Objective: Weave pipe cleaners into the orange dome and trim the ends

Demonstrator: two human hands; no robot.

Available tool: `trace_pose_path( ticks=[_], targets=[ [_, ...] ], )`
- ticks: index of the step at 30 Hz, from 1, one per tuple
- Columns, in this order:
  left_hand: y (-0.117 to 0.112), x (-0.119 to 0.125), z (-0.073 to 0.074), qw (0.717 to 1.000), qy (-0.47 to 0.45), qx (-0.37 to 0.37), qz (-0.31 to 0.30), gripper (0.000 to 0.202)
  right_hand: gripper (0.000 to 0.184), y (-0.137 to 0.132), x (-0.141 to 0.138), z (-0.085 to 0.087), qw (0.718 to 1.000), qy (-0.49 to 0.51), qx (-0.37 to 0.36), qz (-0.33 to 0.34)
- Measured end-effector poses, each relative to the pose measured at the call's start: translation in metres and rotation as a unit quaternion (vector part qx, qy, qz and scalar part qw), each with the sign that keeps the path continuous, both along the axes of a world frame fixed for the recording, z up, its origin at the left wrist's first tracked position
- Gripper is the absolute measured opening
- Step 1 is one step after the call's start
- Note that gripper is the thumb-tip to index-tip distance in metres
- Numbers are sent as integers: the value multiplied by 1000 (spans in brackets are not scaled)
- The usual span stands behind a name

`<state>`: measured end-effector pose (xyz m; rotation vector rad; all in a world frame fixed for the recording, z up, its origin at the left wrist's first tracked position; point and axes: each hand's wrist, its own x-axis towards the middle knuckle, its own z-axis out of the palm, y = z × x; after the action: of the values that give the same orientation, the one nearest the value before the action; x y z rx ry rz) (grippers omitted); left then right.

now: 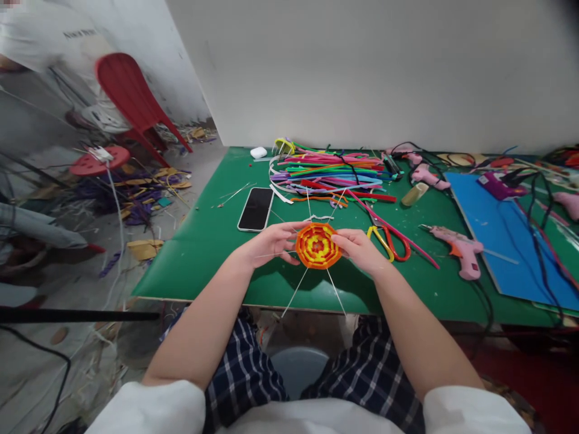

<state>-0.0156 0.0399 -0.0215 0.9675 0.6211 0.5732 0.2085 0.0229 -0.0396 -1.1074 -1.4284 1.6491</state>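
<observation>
An orange, yellow and red woven disc (pixel 318 246) with thin pale spokes sticking out all round is held up above the table's front edge. It looks made of fuzzy pipe cleaners. My left hand (pixel 271 244) grips its left side, fingers curved at the rim and behind it. On the right rim, my right hand (pixel 359 247) pinches the disc between thumb and fingers. A short white strip (pixel 322 217) shows just past the far rim. Red-and-yellow-handled scissors (pixel 392 242) lie beyond my right hand, and a phone (pixel 256 209) lies beyond my left.
A pile of coloured pipe cleaners (pixel 325 169) covers the table's back. Pink glue guns (pixel 465 250) with cords and a blue board (pixel 493 229) occupy the right. A red stool (pixel 100 161), red chair (pixel 131 90) and a person in white (pixel 49 42) are at left.
</observation>
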Motion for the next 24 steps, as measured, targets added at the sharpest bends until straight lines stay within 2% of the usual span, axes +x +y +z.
trace_pose_path(
  ticks=[3,6,8,12,18,24],
  targets=[
    [-5,3,2,998,35,-4,-57,60,30,-1,-2,1,995,-55,82,-8],
    [-8,7,2,994,92,4,-62,50,32,-4,-5,6,974,-136,183,-7],
    [-9,9,2,993,112,16,-46,45,35,-5,-5,9,958,-186,218,15],
    [-11,11,1,990,131,42,-18,41,34,-5,1,13,946,-228,226,36],
    [-15,13,2,986,144,60,-63,41,31,-5,2,12,944,-229,233,47],
    [-15,10,-3,986,137,43,-85,37,26,-4,-4,9,949,-216,220,63]
  ],
)
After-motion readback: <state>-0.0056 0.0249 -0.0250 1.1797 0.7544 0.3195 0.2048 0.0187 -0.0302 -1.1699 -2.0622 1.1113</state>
